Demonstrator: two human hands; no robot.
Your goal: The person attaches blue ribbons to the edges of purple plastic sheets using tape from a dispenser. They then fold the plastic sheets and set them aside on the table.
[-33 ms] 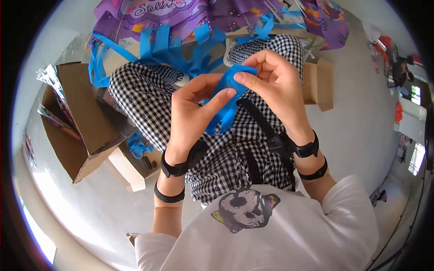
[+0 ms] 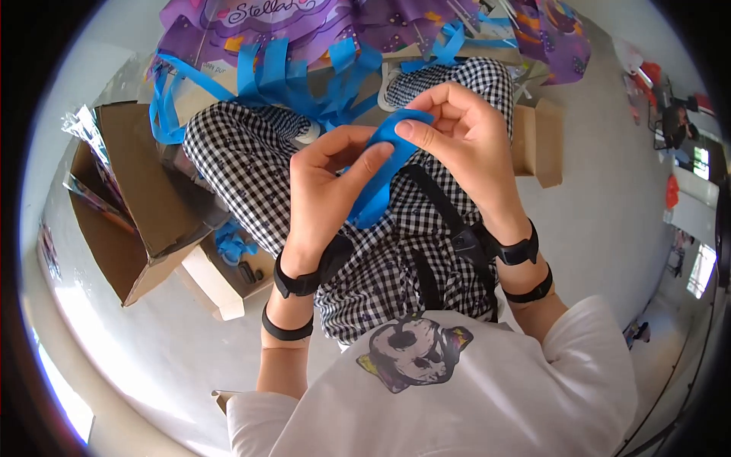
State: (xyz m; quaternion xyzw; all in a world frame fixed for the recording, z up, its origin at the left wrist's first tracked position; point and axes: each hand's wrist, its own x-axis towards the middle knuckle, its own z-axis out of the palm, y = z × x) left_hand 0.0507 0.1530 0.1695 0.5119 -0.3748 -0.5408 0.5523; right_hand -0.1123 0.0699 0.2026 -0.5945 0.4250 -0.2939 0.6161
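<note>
Over my lap I hold a blue ribbon-like strip between both hands. My left hand pinches its middle, thumb on top and fingers curled behind. Closer to the strip's upper end, my right hand grips it between thumb and bent fingers. The lower part hangs slantwise below my left thumb, over the checked trousers. More blue strips lie in loops beyond my knees, along the edge of a purple printed sheet.
To the left stand a large open cardboard box with shiny packets and a smaller box holding blue strips and dark items. Another small cardboard box sits beyond my right knee. In the far right background a person is visible.
The strip between my hands now lies flatter and smoother, its hanging parts closer together. My left thumb has shifted slightly up along it.
</note>
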